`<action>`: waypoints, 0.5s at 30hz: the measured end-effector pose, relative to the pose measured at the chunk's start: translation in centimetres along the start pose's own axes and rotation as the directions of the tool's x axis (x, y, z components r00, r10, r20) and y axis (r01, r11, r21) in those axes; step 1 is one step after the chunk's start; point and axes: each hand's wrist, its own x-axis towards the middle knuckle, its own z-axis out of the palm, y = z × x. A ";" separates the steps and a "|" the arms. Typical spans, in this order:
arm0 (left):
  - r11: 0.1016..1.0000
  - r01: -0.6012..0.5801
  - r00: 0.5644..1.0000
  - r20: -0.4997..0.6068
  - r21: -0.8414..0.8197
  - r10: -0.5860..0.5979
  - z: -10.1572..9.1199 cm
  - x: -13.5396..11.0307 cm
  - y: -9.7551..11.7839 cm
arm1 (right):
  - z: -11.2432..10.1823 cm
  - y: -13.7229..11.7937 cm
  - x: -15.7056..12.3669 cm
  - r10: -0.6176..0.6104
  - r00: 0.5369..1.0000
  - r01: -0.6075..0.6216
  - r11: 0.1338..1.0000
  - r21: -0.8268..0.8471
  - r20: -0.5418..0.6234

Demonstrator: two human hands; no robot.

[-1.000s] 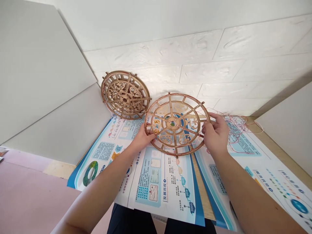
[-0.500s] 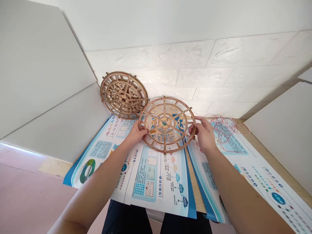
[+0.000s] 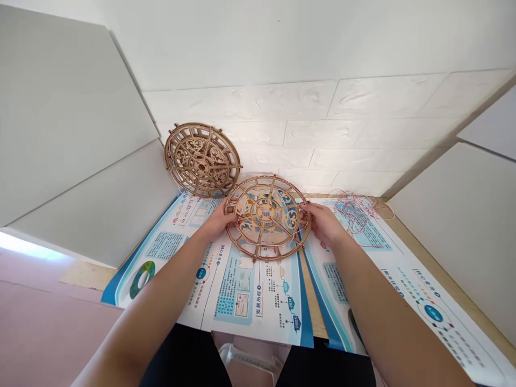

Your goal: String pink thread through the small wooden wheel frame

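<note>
A round openwork wooden frame (image 3: 265,213), spoked like a wheel with cut scroll patterns, is held tilted over the printed sheets. Thin wire runs along its rings. My left hand (image 3: 220,219) grips its left rim, the thumb on the near face and the other fingers partly hidden behind. On the opposite rim my right hand (image 3: 322,221) is closed, its fingers around the edge. A matching stack of round wooden frames (image 3: 202,160) leans on the wall at the back left, close to the held one.
Printed poster sheets (image 3: 237,336) cover the wooden tabletop (image 3: 315,301). A tangle of red and white wire (image 3: 357,212) lies at the right rear. A white brick-pattern wall (image 3: 342,131) closes off the back, and grey panels (image 3: 133,185) stand at both sides.
The held frame has turned slightly clockwise and sits a little lower and farther left in view, both hands moving with it. The whole view has also shifted somewhat.
</note>
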 end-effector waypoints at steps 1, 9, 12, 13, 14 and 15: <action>1.000 -0.001 1.000 0.002 -0.001 0.001 -0.1 0.0 0.0 | 0.1 0.1 0.0 -0.006 1.000 0.006 1.000 0.026 0.013; 0.999 0.006 0.992 0.123 -0.035 -0.002 -0.6 0.4 -0.2 | 1.3 -0.1 -0.6 -0.003 0.999 0.006 0.997 0.082 -0.034; 0.999 0.029 0.991 0.128 -0.039 -0.024 -0.7 0.5 -0.2 | 1.3 -0.1 -0.5 -0.018 0.998 0.024 0.996 0.087 -0.065; 0.999 0.026 0.992 0.124 -0.038 -0.021 -0.6 0.5 -0.2 | 1.3 -0.1 -0.4 -0.024 0.997 0.031 0.995 0.090 -0.070; 0.999 0.019 0.993 0.119 -0.035 -0.014 -0.6 0.5 -0.2 | 1.2 -0.1 -0.3 -0.027 0.997 0.034 0.995 0.094 -0.073; 0.999 0.011 0.993 0.115 -0.031 -0.007 -0.5 0.5 -0.2 | 1.2 -0.1 -0.3 -0.026 0.997 0.033 0.995 0.099 -0.075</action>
